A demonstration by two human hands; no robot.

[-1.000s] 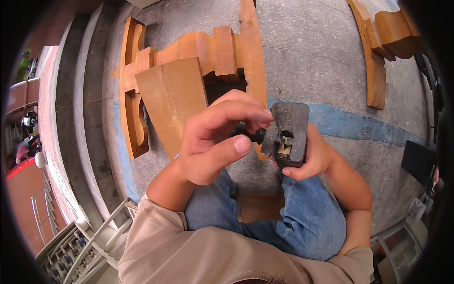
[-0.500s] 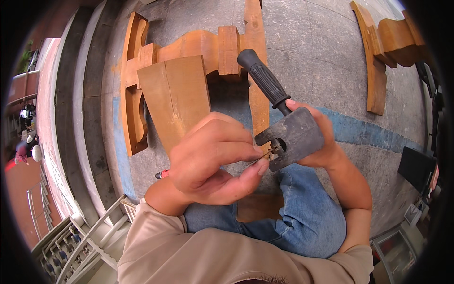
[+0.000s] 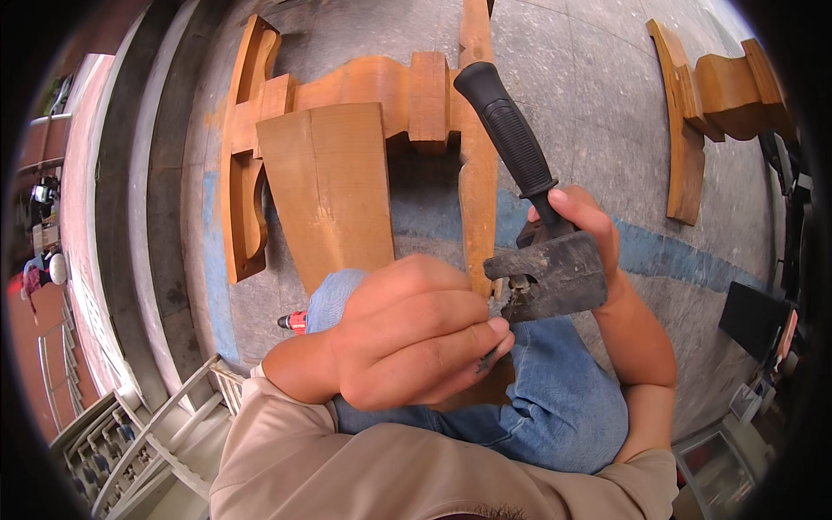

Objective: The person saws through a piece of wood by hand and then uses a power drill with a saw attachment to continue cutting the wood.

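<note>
A black tool [image 3: 555, 282] with a ribbed handle [image 3: 511, 130] and a scuffed, slotted guard plate is held in front of my lap. My right hand [image 3: 596, 224] is closed around it from the right, mostly behind the plate. The handle points up and to the left. Metal parts show inside the plate's slot. My left hand [image 3: 416, 338] is closed in a pinch beside the slot, its fingertips close to the metal parts. Something dark and thin shows at those fingertips, too small to name.
A wooden frame [image 3: 347, 91] with a wide tapered board [image 3: 325, 186] lies ahead on the grey tiled floor. Another wooden piece [image 3: 689, 165] stands at the far right. A red and black object [image 3: 295, 322] lies left of my knee. Steps [image 3: 165, 173] run along the left.
The tool has tilted, its plate turning flatter and lower while the handle stands steeper. My left hand has turned and dropped slightly, back of the hand now toward the camera.
</note>
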